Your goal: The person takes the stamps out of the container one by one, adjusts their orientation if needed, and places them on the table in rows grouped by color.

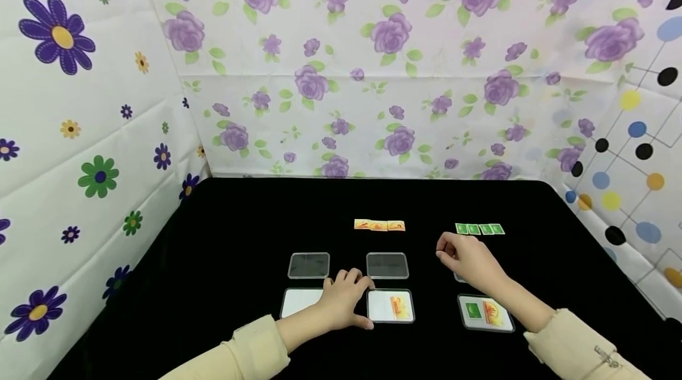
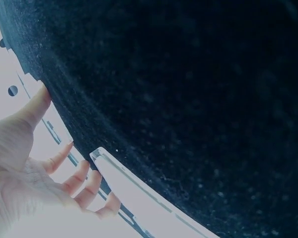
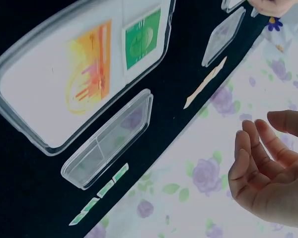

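My left hand [image 1: 343, 302] reaches over the table with spread fingers, its thumb and forefinger at the left edge of a shallow clear case [image 1: 379, 309]. That case has a white inside and one orange picture card [image 1: 399, 307]. The other fingers overlap a plain white case [image 1: 298, 302] on the left. My right hand [image 1: 471, 261] hovers with loosely bent fingers, a gap showing between thumb and fingertips [image 3: 246, 124] and nothing held. Below it lies a third case [image 1: 486, 322] with a green card [image 1: 473, 310] and an orange one [image 1: 492, 313].
Two clear lids [image 1: 309, 266] lie behind the left and middle cases; a third lid [image 3: 114, 136] is mostly hidden by my right hand in the head view. Farther back are a row of orange cards [image 1: 379, 225] and several green cards [image 1: 479, 229]. Patterned cloth walls surround the black table [image 1: 266, 208].
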The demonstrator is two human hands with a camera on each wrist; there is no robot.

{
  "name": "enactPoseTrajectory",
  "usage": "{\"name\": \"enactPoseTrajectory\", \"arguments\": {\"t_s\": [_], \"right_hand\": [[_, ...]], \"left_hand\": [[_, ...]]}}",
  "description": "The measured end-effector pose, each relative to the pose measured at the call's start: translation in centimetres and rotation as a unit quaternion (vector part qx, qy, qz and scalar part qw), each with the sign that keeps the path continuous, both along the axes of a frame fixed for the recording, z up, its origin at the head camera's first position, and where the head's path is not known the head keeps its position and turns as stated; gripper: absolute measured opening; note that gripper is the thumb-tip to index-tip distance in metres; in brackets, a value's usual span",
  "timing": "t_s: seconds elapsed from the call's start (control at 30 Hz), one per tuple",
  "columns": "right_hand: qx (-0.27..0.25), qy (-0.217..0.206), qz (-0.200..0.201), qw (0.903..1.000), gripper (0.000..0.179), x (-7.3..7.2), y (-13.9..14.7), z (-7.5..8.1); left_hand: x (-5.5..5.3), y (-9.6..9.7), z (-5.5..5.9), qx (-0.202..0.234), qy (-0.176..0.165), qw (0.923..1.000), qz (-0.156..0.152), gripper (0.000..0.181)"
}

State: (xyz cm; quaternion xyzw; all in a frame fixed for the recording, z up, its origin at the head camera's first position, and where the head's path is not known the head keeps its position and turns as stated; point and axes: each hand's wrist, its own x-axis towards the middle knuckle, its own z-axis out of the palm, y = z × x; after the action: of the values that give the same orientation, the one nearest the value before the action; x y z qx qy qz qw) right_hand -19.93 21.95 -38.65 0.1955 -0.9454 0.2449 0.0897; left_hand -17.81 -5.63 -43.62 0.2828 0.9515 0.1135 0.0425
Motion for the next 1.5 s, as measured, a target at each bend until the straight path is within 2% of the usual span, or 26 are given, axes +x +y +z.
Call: {"name": "enactPoseTrajectory", "arguments": {"t_s": [0.17,0.37,0.67,0.8,1.13,1.5], "right_hand": [[-0.005,-0.008,0.004,0.9999,0.004,0.6,-0.6,-0.1],[-0.006,0.010,0.038,0.9992,0.010,1.5,-1.5,-0.7],[-0.001,-0.024,0.044,0.9988,0.015,3.2,-3.4,-1.5],[0.007,-0.025,0.045,0.9987,0.018,3.7,-4.2,-2.0],[0.051,-0.043,0.109,0.9919,0.022,3.8,-4.7,-3.4],[0.077,-0.055,0.115,0.9889,0.020,3.6,-5.2,-4.2]], "left_hand": [[0.0,-0.1,0.1,-0.005,0.002,1.0000,0.000,0.069],[0.0,0.0,-0.1,-0.006,0.001,1.0000,0.002,0.069],[0.2,0.0,-0.2,-0.001,-0.005,1.0000,0.002,0.068],[0.2,0.0,-0.2,0.000,-0.003,1.0000,0.001,0.068],[0.1,0.0,-0.1,-0.007,0.000,1.0000,0.003,0.068],[0.1,0.0,-0.2,-0.008,0.001,1.0000,0.002,0.068]]}}
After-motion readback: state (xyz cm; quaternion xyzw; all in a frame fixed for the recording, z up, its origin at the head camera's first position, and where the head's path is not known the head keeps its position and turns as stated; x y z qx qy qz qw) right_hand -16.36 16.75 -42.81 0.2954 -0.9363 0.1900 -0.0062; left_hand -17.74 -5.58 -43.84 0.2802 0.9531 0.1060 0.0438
